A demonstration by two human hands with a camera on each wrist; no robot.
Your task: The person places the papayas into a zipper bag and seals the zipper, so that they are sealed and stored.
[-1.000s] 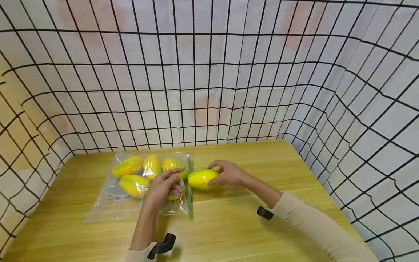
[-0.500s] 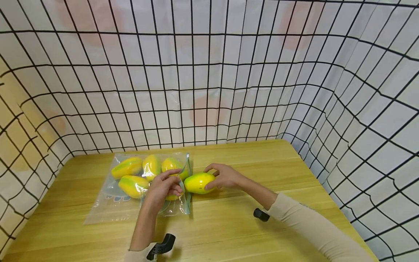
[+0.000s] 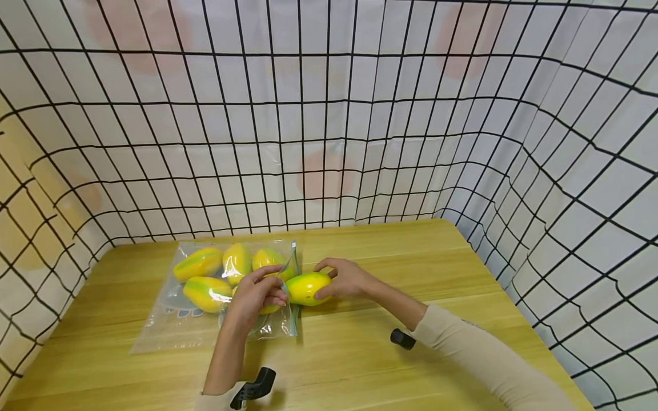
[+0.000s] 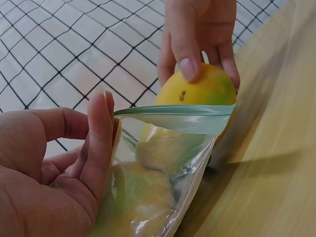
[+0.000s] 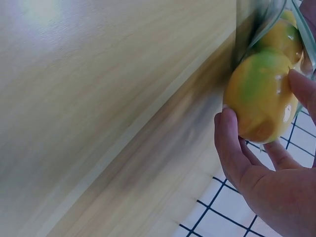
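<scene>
A yellow-green mango (image 3: 305, 289) lies in the grip of my right hand (image 3: 350, 278), thumb on the near side and fingers on the far side. Its front end is at the mouth of a clear zip bag (image 3: 161, 331), partly behind the plastic in the left wrist view. My left hand (image 3: 249, 297) pinches the bag's mouth by its green zip strip (image 4: 182, 111) and keeps it raised. Inside the flat bag are several more mangoes (image 3: 197, 264), one partly hidden by the left hand. In the right wrist view the held mango (image 5: 259, 96) touches or nearly touches another at the opening.
The wooden table (image 3: 349, 365) carries the bag on its left half. Black wire grid (image 3: 329, 142) over pale printed cloth rises at the back and both sides. A black wrist mount (image 3: 255, 388) sits on the left sleeve, another black mount (image 3: 402, 339) at the right.
My right hand has moved left with the mango, bringing its front end from beside the zip strip into the bag's mouth. The left hand stays in place at the bag.
</scene>
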